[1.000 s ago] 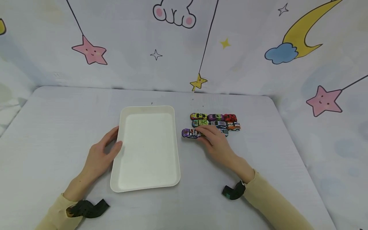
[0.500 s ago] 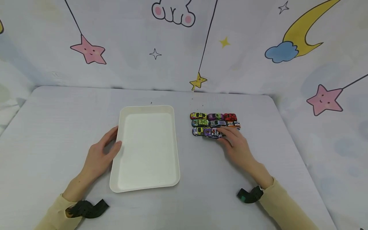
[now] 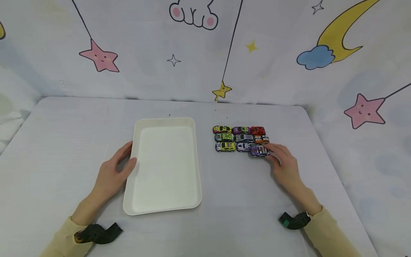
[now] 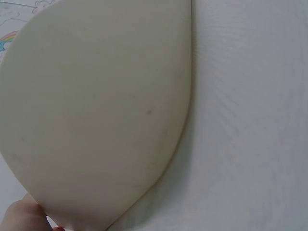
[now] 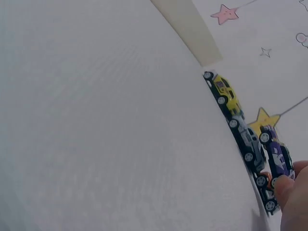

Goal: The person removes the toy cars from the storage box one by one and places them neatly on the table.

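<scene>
My right hand pinches a small purple toy car by its rear end, between thumb and fingers. In the right wrist view the purple car is raised above the parked cars, nose tipped up. Beside it in the front row are a white-and-silver toy car and a yellow one. An orange-and-white toy car lies just behind it. My left hand holds the left side of a white rectangular tray, thumb over the rim; its other fingers are partly hidden.
Farther back are a green toy car, a dark striped one, a yellow one, a purple-and-green one and a red one. A white cloth covers the table; a patterned backdrop rises behind.
My right hand has carried the purple toy car rightward along the front row, from beyond its left end to the right of the white-and-silver car. The left hand and tray stay put.
</scene>
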### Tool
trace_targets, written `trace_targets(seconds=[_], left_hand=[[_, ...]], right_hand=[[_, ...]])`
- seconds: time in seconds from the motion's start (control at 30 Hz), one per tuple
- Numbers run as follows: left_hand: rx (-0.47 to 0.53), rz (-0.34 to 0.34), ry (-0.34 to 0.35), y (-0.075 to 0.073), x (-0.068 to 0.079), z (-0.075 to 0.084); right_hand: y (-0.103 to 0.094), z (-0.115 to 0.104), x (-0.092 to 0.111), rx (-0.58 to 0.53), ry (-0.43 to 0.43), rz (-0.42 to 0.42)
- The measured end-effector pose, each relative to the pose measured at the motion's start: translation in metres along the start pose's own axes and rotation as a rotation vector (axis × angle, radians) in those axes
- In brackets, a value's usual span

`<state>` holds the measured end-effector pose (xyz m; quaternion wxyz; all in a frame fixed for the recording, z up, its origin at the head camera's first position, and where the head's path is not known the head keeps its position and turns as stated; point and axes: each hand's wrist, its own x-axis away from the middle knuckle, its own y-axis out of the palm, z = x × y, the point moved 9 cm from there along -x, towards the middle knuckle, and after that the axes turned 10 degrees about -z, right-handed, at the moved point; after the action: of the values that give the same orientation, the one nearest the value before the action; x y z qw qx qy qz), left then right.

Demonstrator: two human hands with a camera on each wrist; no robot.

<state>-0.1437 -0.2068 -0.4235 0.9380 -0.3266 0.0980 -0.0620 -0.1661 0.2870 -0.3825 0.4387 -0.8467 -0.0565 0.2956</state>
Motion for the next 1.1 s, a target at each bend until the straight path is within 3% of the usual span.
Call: trace_targets(seconds=[0.4, 1.1], left_hand=[[0.006, -0.006, -0.016, 0.001, 0.002, 0.0], [-0.004, -0.017, -0.04, 0.003, 0.001, -0.003]], right_hand=[[-0.009, 0.021, 0.008, 0.009, 0.091, 0.059], [-0.004, 0.03, 0.011, 0.033, 0.165, 0.018]])
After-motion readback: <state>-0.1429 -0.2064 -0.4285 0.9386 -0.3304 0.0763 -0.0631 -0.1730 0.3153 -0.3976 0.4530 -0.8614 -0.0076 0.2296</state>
